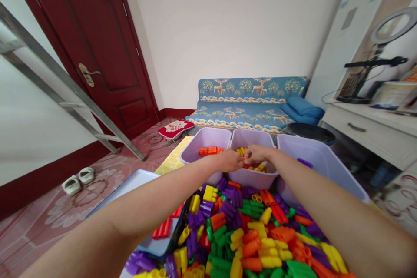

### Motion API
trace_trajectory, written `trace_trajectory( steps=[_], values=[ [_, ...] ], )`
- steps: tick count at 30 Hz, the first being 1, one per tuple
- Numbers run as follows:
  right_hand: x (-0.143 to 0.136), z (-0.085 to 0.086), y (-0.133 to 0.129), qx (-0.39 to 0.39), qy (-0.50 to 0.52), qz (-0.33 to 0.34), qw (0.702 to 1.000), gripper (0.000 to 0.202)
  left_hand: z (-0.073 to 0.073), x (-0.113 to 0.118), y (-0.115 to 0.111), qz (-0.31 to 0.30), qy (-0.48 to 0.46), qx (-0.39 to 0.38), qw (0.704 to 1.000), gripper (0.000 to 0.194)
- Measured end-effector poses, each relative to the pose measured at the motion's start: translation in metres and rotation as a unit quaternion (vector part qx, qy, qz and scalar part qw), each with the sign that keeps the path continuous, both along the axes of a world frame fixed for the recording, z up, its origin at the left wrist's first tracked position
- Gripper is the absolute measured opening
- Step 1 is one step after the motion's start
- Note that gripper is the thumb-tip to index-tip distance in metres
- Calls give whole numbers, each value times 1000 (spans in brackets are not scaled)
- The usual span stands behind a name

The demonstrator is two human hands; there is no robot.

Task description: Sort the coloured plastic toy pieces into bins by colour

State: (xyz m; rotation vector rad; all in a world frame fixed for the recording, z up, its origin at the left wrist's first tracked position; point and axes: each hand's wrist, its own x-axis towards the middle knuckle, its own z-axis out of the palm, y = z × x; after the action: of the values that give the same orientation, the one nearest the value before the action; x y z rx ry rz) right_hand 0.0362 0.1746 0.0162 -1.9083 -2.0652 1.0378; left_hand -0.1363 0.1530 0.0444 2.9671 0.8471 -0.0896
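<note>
My left hand [232,160] is over the middle purple bin [256,178], its fingers bent together near a small orange piece. Close beside it, my right hand [257,154] is closed in a pinch over the same bin; what it pinches is too small to make out. Yellow and orange pieces lie in that bin. Orange pieces [210,150] rest in the left purple bin [208,134], and a purple piece [305,163] shows in the right purple bin [339,173]. In front spreads a large pile of colourful plastic blocks [250,243], yellow, green, purple, orange and red.
A tray [137,180] with red pieces [163,228] stands left of the pile. Beyond the bins are a blue patterned sofa [241,110], a red stool [176,128] and a black round lid [311,132]. A metal ladder [74,87] leans at left; a white desk [371,126] is at right.
</note>
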Motion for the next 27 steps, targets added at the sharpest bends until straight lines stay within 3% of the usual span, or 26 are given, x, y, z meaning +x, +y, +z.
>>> trace_trajectory(
  steps=[4, 9, 13, 17, 19, 22, 24, 27],
  values=[
    [16, 24, -12, 28, 72, -21, 997, 25, -4, -1, 2, 24, -51, -23, 998, 28],
    [12, 45, -40, 98, 131, -40, 986, 34, -5, -3, -6, 97, -157, -47, 982, 21],
    [-4, 57, -73, 168, 158, -69, 971, 33, 7, -11, -32, 171, -251, -61, 951, 25],
    [-27, 75, -126, 221, 189, -94, 952, 31, 22, -30, -76, 191, -321, -109, 921, 21],
    [-40, 83, -157, 236, 220, -106, 941, 33, 25, -41, -106, 192, -404, -176, 877, 20],
    [-56, 81, -202, 219, 273, -97, 932, 37, 17, -54, -156, 184, -561, -321, 741, 29],
    [-64, 68, -229, 200, 299, -83, 929, 38, 3, -59, -188, 186, -617, -386, 660, 42],
    [-72, 35, -261, 181, 309, -96, 929, 37, -24, -62, -224, 186, -636, -437, 608, 46]
  ],
)
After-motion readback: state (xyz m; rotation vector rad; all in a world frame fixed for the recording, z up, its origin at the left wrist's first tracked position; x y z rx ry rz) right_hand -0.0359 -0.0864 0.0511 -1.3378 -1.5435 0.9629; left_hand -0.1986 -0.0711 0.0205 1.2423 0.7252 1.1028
